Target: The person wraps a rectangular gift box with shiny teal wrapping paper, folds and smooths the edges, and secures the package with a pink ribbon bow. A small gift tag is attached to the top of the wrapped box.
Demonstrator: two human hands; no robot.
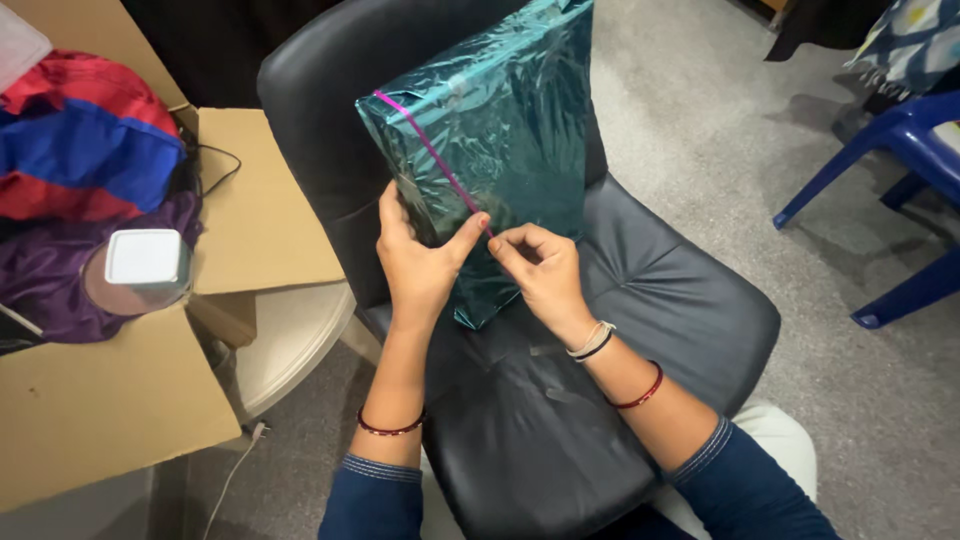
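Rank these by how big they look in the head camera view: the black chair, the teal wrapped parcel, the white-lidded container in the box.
1. Black chair, by far the largest.
2. Teal wrapped parcel, held by the left hand and right hand.
3. White-lidded container, smallest.

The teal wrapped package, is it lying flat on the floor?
No, the teal wrapped package stands upright on the black chair, leaning on its backrest, held by the left hand and right hand.
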